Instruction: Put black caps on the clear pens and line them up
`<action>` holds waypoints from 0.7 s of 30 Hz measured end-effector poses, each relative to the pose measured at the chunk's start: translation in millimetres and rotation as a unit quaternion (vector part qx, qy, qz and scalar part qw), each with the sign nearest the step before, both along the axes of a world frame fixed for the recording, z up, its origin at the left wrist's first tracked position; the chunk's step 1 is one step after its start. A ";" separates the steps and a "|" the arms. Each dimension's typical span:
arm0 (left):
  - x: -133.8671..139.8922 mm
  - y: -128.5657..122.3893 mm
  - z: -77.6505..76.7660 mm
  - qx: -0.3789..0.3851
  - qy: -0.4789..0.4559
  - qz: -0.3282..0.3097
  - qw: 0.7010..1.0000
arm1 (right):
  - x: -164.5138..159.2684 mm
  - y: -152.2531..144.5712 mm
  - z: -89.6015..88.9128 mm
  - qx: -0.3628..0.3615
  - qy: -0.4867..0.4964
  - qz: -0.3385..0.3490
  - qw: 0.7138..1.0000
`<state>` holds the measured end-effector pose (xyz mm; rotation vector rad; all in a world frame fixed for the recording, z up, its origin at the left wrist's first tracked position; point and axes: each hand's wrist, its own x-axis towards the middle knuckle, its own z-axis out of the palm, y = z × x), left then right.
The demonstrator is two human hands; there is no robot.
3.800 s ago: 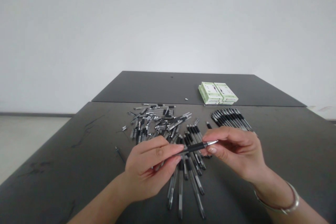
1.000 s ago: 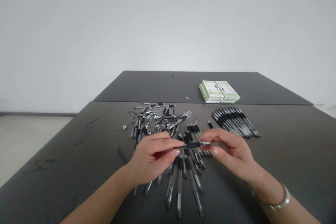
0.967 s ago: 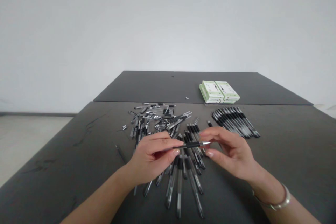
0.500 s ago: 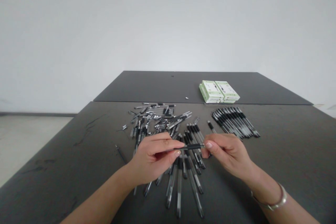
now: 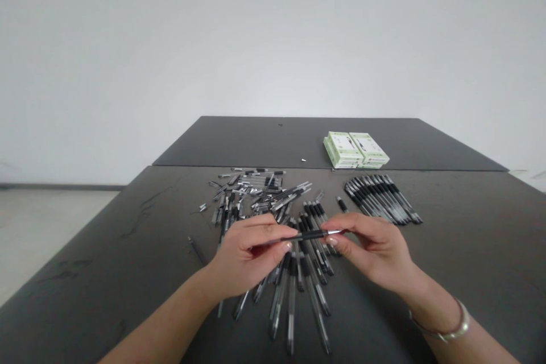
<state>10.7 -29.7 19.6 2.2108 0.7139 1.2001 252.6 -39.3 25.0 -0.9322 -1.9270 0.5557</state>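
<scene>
Above a pile of pens, a pen [image 5: 312, 235] with a black grip is held level between both hands. My left hand [image 5: 251, 253] pinches its barrel between thumb and fingers; the barrel's rear is hidden in the palm. At the other end, a silver cone-shaped tip [image 5: 333, 232] sits against the black grip. My right hand [image 5: 372, 244], a bracelet [image 5: 458, 327] on its wrist, closes thumb and fingertips around that tip. Below the hands, several clear pens [image 5: 291, 307] with black grips fan out towards me.
Loose pen parts [image 5: 260, 185] lie heaped behind the left hand. A neat row of pens [image 5: 381, 199] rests at the right. Green and white boxes [image 5: 357, 151] stand stacked farther back. A small silver tip [image 5: 303, 160] and a lone dark pen part [image 5: 196, 250] lie apart on the dark table [image 5: 106, 273].
The silver tip now shows at the end of the grip, where my right fingers covered it before. My right fingers have shifted and loosened slightly around it. My left hand keeps its hold.
</scene>
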 end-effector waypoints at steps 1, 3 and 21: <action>0.0 -0.1 0.3 0.000 0.001 0.001 1.000 | 0.1 0.0 0.7 -0.004 0.001 -0.001 1.000; -0.1 -0.1 0.8 0.000 0.004 0.005 1.000 | 0.7 -0.1 1.3 -0.016 0.011 0.001 1.000; -2.0 6.7 -1.2 -0.099 -0.016 0.051 0.994 | 11.0 25.8 -11.0 -0.183 0.235 -0.062 0.953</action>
